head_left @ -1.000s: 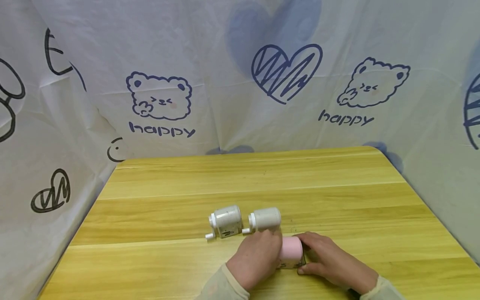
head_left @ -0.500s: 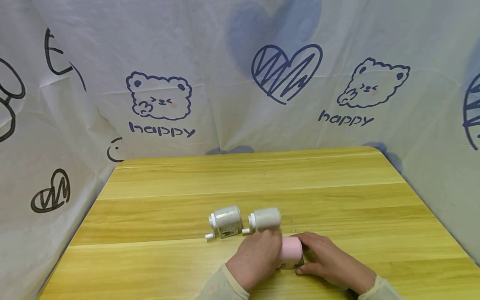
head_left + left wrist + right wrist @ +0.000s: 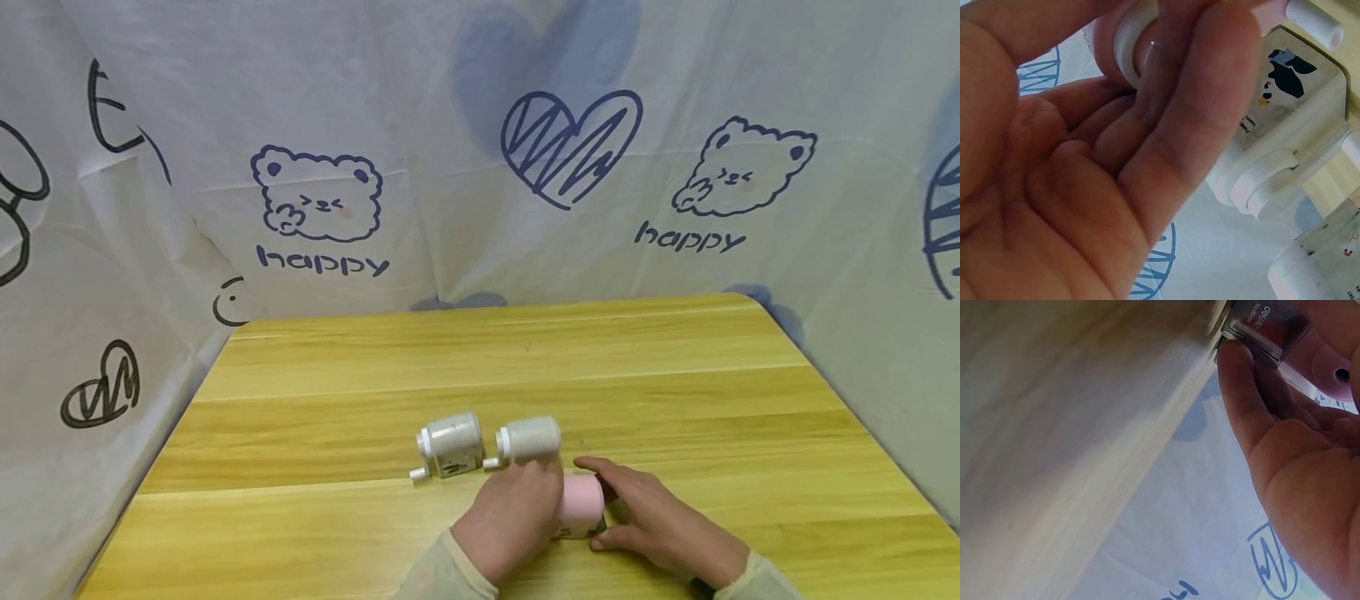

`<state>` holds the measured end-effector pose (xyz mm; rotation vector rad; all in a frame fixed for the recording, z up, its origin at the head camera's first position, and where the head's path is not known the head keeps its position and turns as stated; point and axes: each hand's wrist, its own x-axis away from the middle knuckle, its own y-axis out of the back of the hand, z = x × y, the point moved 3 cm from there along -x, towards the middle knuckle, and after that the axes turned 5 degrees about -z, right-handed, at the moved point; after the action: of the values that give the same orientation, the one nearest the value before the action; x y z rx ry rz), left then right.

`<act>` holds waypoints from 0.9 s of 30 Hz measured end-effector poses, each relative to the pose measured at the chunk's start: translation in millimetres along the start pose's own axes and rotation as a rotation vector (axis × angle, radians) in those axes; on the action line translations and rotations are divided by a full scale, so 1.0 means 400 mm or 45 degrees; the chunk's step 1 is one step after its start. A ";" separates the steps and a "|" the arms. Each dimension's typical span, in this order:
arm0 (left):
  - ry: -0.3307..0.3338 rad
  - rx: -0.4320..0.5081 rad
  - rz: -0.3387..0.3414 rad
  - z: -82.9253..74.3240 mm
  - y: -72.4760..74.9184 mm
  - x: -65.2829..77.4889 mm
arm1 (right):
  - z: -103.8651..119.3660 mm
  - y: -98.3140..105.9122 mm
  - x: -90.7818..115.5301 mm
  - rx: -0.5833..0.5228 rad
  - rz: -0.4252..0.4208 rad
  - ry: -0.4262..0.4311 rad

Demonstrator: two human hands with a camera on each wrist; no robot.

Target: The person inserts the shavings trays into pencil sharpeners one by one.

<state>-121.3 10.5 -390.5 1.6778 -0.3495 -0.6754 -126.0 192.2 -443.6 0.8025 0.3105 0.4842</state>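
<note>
A pink hand-crank pencil sharpener (image 3: 581,497) stands on the table between both hands. My left hand (image 3: 513,517) holds its front end, hiding most of that side in the head view. In the left wrist view the curled fingers (image 3: 1179,106) lie against the pink body with its white ring (image 3: 1127,50); a white crank knob (image 3: 1317,24) shows beside them. My right hand (image 3: 660,517) grips the rear end, thumb on the near side and fingers on the far side. The right wrist view shows fingertips (image 3: 1235,359) touching a clear case part (image 3: 1263,328) with printed lettering.
Two off-white crank sharpeners stand just beyond the left hand: one at left (image 3: 454,443), the other (image 3: 529,437) close to the knuckles. The wooden table (image 3: 337,358) ends at a hanging printed cloth (image 3: 450,208) behind and at both sides.
My right index finger has straightened and reaches farther out past the pink sharpener's far side. The left hand and the sharpeners look nearly unmoved.
</note>
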 end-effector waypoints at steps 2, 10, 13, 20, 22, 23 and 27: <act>-0.005 0.011 -0.004 0.000 -0.001 0.001 | 0.000 -0.001 0.001 0.001 -0.008 0.014; -0.007 -0.006 -0.010 -0.001 -0.001 0.002 | -0.002 -0.006 -0.001 -0.029 -0.009 0.022; -0.013 -0.002 -0.011 -0.001 0.000 0.002 | -0.001 -0.007 -0.002 -0.046 -0.002 0.009; -0.017 0.005 0.011 -0.001 0.001 0.001 | 0.001 -0.007 -0.006 -0.040 -0.002 0.012; -0.019 -0.006 0.016 -0.001 0.001 0.001 | 0.002 -0.007 -0.006 -0.041 -0.001 0.016; -0.018 -0.007 0.018 -0.002 0.000 0.000 | 0.002 -0.007 -0.006 -0.036 -0.006 0.022; -0.021 -0.017 0.012 -0.003 0.000 0.001 | 0.003 -0.008 -0.007 -0.009 -0.011 0.021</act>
<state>-120.4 11.3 -390.4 1.6577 -0.3637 -0.6834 -126.7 187.9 -445.0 0.7899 0.3275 0.4841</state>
